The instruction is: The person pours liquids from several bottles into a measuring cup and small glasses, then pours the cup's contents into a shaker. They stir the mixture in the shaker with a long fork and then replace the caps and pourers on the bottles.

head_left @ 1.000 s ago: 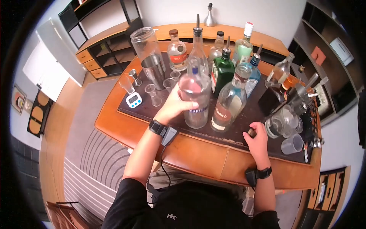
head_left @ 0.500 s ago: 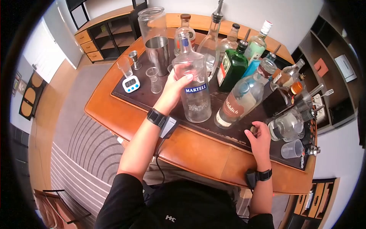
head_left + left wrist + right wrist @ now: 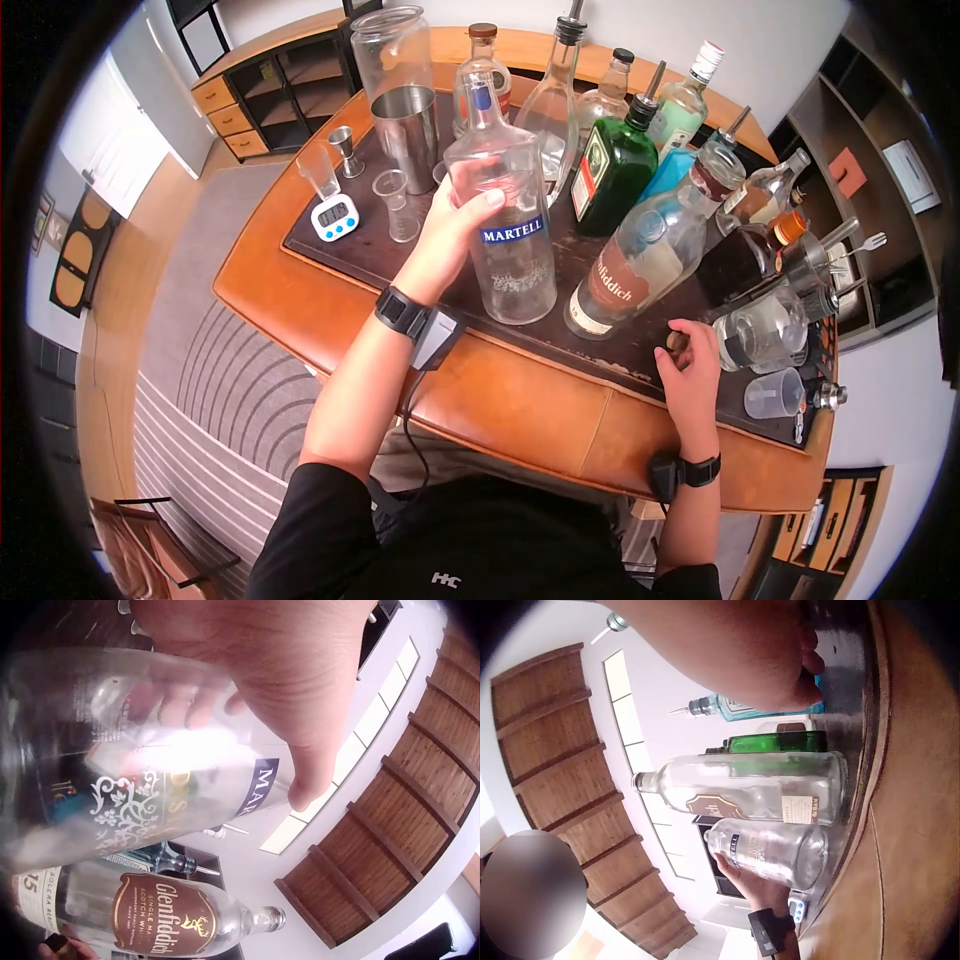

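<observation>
My left hand [image 3: 445, 232] grips a clear glass bottle [image 3: 518, 275] with a blue MARTELL label, thumb across its front and fingers behind the upper body. Its base is close to the dark mat [image 3: 450, 290]. Just to its right stands a clear Glenfiddich bottle [image 3: 640, 265] with a brown label; its mouth [image 3: 279, 919] shows in the left wrist view. Near the mat's front edge, my right hand [image 3: 692, 395] holds a small brown bottle stopper [image 3: 677, 343] between thumb and curled fingers. In the right wrist view, the right hand [image 3: 742, 652] mostly hides the stopper.
Behind are a green bottle [image 3: 612, 175], a blue bottle [image 3: 672, 175] and several others. A metal shaker tin [image 3: 408, 130], jigger [image 3: 345, 155], plastic cups [image 3: 400, 210] and timer [image 3: 335, 217] stand left. To the right are a clear bottle [image 3: 765, 330] and plastic cup [image 3: 772, 394].
The head view has shifted. The Martell bottle's neck has swung away from the camera, and its label now reads fully. My right hand keeps its hold on the stopper.
</observation>
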Demonstrator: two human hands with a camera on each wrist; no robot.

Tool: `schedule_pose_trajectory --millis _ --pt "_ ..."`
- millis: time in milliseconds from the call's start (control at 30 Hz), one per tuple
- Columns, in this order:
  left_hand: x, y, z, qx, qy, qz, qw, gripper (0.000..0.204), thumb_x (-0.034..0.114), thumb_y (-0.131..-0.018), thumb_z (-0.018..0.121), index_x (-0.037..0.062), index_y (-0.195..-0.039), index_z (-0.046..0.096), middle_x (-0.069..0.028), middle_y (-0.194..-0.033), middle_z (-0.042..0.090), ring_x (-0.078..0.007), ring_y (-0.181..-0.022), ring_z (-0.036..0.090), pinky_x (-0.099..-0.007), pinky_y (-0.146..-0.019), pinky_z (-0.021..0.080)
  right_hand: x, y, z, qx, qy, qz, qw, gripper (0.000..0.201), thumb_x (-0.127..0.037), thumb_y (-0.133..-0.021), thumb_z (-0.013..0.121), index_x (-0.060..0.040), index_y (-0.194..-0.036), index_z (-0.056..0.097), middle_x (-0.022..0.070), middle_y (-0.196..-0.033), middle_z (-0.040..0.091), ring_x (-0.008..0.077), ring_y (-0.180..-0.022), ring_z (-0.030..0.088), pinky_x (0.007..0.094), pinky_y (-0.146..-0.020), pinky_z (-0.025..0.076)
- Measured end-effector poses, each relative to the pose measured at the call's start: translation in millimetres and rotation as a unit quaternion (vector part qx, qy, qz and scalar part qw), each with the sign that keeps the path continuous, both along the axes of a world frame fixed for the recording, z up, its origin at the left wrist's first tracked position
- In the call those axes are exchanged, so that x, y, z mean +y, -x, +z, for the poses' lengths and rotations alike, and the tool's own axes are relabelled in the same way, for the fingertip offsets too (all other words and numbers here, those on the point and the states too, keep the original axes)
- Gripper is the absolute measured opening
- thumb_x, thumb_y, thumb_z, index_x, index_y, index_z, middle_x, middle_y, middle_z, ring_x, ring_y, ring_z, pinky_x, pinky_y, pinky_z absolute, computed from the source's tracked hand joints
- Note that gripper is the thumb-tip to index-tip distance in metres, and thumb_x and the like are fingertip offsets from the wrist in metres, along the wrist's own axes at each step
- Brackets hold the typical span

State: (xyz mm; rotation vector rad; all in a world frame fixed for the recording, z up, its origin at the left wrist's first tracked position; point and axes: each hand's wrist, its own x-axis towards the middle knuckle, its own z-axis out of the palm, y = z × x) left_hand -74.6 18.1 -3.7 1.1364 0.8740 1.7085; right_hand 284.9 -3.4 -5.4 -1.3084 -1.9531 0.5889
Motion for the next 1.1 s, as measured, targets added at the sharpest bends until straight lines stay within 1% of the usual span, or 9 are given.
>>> schedule_pose_trajectory --millis 167,500,700,767,800,867,1000,1067,1100 --pt "-2.7 -2.7 3.6 -0.006 0.005 -0.010 1.000 0.070 0.037 -0.089 0.073 0.0041 -0.144 0.044 -0.0115 -0.120 0.065 -0.0198 -0.112 0.063 -0.0379 -0.101 0.049 -1.4 0.8 -1.0 0.002 0.006 -0.022 1.000 0.037 0.004 -0.076 0.074 -0.0038 -0.110 0.062 0.0062 -0.100 0.053 0.0158 -0.079 0.051 0.0283 -0.069 0.046" --pt "-0.4 -2.2 1.2 -0.004 0.002 -0.006 1.000 0.073 0.039 -0.088 0.074 0.0033 -0.144 0.044 -0.0107 -0.125 0.063 -0.0197 -0.113 0.063 -0.0373 -0.102 0.048 -4.1 3.3 2.6 0.049 -0.012 -0.005 0.999 0.037 0.003 -0.074 0.075 -0.0040 -0.108 0.064 0.0050 -0.100 0.054 0.0157 -0.082 0.051 0.0277 -0.070 0.044" --pt "0.4 -0.6 -0.9 0.003 -0.011 -0.019 1.000 0.077 0.046 -0.088 0.073 0.0031 -0.146 0.044 -0.0118 -0.127 0.062 -0.0209 -0.114 0.063 -0.0378 -0.106 0.045 -7.1 1.0 6.5 0.015 -0.057 0.005 0.998 0.036 0.001 -0.075 0.077 -0.0054 -0.108 0.064 0.0047 -0.099 0.055 0.0149 -0.083 0.052 0.0281 -0.072 0.043" --pt "-0.5 -0.9 0.3 0.003 -0.014 -0.028 1.000 0.080 0.050 -0.088 0.072 0.0034 -0.146 0.043 -0.0128 -0.127 0.063 -0.0213 -0.114 0.063 -0.0375 -0.106 0.045 -6.4 -0.7 -1.2 0.113 -0.037 0.016 0.993 0.034 -0.002 -0.077 0.078 -0.0049 -0.108 0.063 0.0021 -0.096 0.055 0.0139 -0.083 0.051 0.0286 -0.073 0.043" --pt "-0.2 -0.8 0.6 0.004 -0.014 -0.028 0.999 0.080 0.050 -0.088 0.072 0.0034 -0.146 0.043 -0.0128 -0.127 0.063 -0.0213 -0.114 0.063 -0.0375 -0.106 0.045 -7.3 -0.3 -0.8 0.114 -0.038 0.016 0.993 0.034 -0.002 -0.077 0.078 -0.0049 -0.108 0.063 0.0021 -0.096 0.055 0.0139 -0.083 0.051 0.0286 -0.073 0.043" --pt "0.0 -0.6 -0.2 0.003 -0.014 -0.028 1.000 0.082 0.053 -0.088 0.071 0.0040 -0.146 0.043 -0.0135 -0.126 0.063 -0.0217 -0.113 0.063 -0.0379 -0.105 0.046 -11.0 1.4 1.2 0.256 0.056 0.046 0.964 0.025 -0.001 -0.084 0.072 -0.0044 -0.107 0.063 -0.0001 -0.096 0.054 0.0120 -0.084 0.051 0.0275 -0.075 0.043" --pt "-0.5 -1.9 1.7 0.004 -0.006 -0.035 0.999 0.083 0.055 -0.087 0.072 0.0046 -0.146 0.043 -0.0134 -0.126 0.063 -0.0217 -0.113 0.062 -0.0379 -0.103 0.047 -8.6 -4.2 7.2 0.276 0.141 0.047 0.950 0.016 -0.003 -0.093 0.063 -0.0047 -0.109 0.061 -0.0002 -0.099 0.055 0.0094 -0.085 0.051 0.0251 -0.077 0.043" --pt "-2.1 -3.2 2.9 0.008 -0.002 -0.022 1.000 0.084 0.056 -0.086 0.072 0.0048 -0.146 0.043 -0.0129 -0.125 0.063 -0.0216 -0.112 0.062 -0.0377 -0.101 0.049 -6.5 -8.1 7.0 0.359 0.252 0.079 0.895 0.012 -0.008 -0.099 0.056 -0.0064 -0.110 0.058 0.0031 -0.099 0.061 0.0108 -0.085 0.056 0.0251 -0.079 0.044" --pt "-1.7 -3.0 3.1 0.008 -0.002 -0.024 1.000 0.084 0.056 -0.086 0.072 0.0048 -0.146 0.043 -0.0129 -0.125 0.063 -0.0216 -0.112 0.062 -0.0377 -0.101 0.049 -5.8 -8.6 6.5 0.359 0.252 0.077 0.895 0.012 -0.008 -0.099 0.056 -0.0064 -0.110 0.058 0.0031 -0.099 0.061 0.0108 -0.085 0.056 0.0251 -0.079 0.044"
